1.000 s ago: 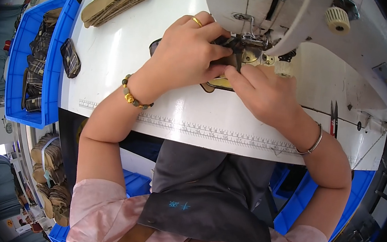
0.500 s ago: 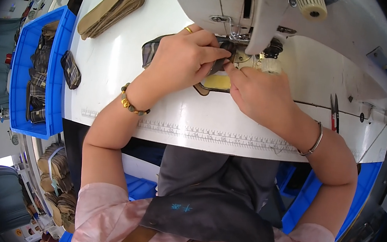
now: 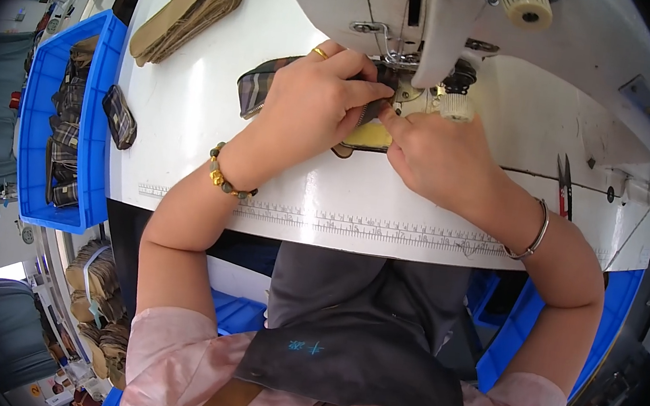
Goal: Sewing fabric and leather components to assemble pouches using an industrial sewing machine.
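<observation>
My left hand [image 3: 317, 101] is closed on a dark plaid fabric piece [image 3: 253, 90], pressing it beside the presser foot of the white sewing machine [image 3: 444, 27]. A zipper edge shows on the fabric under the fingers. From the other side, my right hand [image 3: 448, 157] has its fingers curled and pinches at the near edge of the same piece, its fingertips almost meeting the left ones. A yellow strip [image 3: 367, 135] lies just below them on the machine bed, with a brown rounded edge [image 3: 341, 151] beside it. The needle point is hidden.
A stack of tan elongated pieces [image 3: 189, 20] lies at the far left of the white table [image 3: 212, 132]. Another small plaid piece [image 3: 120, 117] rests by a blue crate [image 3: 97, 126] of plaid pieces. Red-and-black thread snips [image 3: 564, 188] lie at the right.
Both hands and the plaid piece have shifted very slightly, toward the right. Less of the brown edge shows below the yellow strip. The grip looks the same.
</observation>
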Demonstrator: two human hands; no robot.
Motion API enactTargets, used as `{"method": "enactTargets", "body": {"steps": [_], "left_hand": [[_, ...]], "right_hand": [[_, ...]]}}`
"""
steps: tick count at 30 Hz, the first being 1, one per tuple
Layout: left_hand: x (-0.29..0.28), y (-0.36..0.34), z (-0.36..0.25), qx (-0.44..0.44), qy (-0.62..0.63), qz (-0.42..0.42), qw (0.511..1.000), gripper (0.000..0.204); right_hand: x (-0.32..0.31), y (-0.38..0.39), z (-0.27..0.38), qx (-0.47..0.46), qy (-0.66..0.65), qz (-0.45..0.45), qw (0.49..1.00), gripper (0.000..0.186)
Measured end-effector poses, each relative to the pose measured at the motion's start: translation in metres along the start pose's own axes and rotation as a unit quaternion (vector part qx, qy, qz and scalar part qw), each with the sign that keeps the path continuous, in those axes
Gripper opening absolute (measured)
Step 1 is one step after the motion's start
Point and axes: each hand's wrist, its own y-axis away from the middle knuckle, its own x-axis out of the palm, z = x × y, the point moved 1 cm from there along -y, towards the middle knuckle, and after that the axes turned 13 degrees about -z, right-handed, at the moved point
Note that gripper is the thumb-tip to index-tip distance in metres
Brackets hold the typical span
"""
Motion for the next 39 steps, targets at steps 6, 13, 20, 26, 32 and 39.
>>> {"method": "enactTargets", "body": {"steps": [6, 13, 20, 26, 32, 39], "left_hand": [[0.002, 0.000, 0.004, -0.007, 0.012, 0.002, 1.000, 0.032], [0.004, -0.003, 0.008, -0.039, 0.015, 0.011, 0.999, 0.033], [-0.013, -0.005, 0.008, 0.001, 0.030, 0.074, 0.997, 0.028], [-0.014, -0.004, 0.007, 0.011, 0.018, 0.079, 0.997, 0.025], [-0.013, -0.006, 0.005, 0.005, -0.002, 0.083, 0.997, 0.021], [-0.010, -0.006, 0.003, -0.014, -0.009, 0.063, 0.998, 0.026]], "right_hand": [[0.006, -0.002, -0.002, -0.047, -0.011, -0.114, 0.992, 0.020], [0.006, -0.002, -0.005, -0.055, 0.012, -0.110, 0.992, 0.015], [0.004, -0.001, -0.006, -0.065, 0.001, -0.105, 0.992, 0.013], [0.004, 0.001, -0.005, -0.074, -0.003, -0.124, 0.990, 0.011], [0.004, 0.000, -0.006, -0.070, -0.017, -0.125, 0.990, 0.012], [0.007, -0.002, -0.009, -0.038, 0.008, -0.116, 0.993, 0.011]]}}
